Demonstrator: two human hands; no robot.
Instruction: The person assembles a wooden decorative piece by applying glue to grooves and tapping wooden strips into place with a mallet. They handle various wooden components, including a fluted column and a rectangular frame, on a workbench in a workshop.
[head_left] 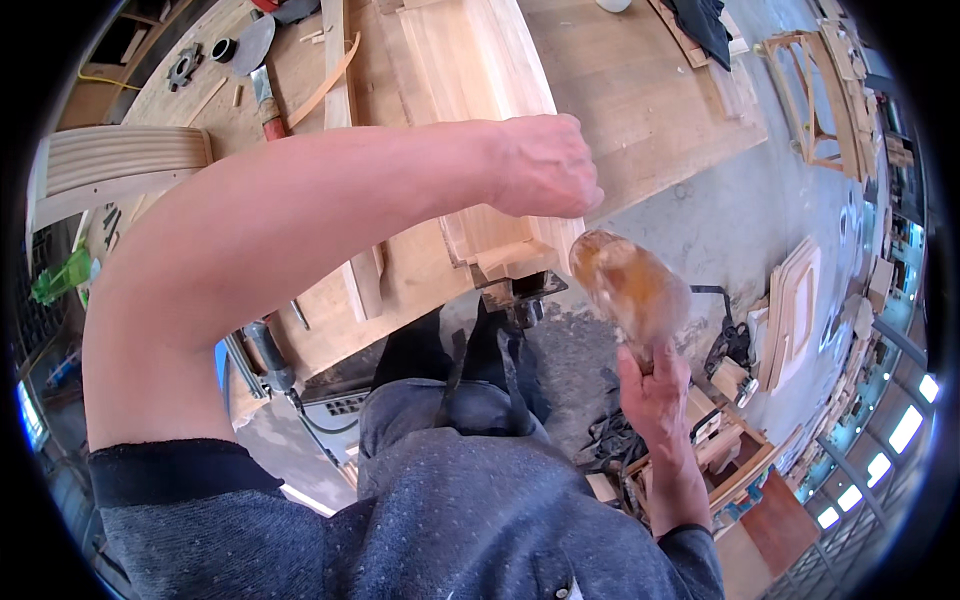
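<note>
Mallet [630,285] is what our right hand [655,390] carries: we see its grip wrapped tight around the short handle, with the rounded amber-brown head, blurred, standing up above the fist at the right of the scene. The head sits just beside the near end of a pale wooden workpiece [480,110], a long stack of moulded boards that runs from the far middle of the bench [640,100] toward us and overhangs its near edge. We cannot tell whether the head touches the wood. Our left hand [545,165] reaches across from the left on a bare forearm and rests on top of that workpiece near its near end, fingers curled down over the right edge; we read its grip as closed loosely on the wood. Under the overhanging end a dark metal clamp [520,295] shows. On the far left of the bench lie a red-handled tool [268,105], a thin curved wooden strip [325,85] and a round toothed cutter [183,67]. To the right, on the grey floor [740,215], wooden frames [795,305] lean in a stack, and a small wooden frame [815,95] stands farther off.
</note>
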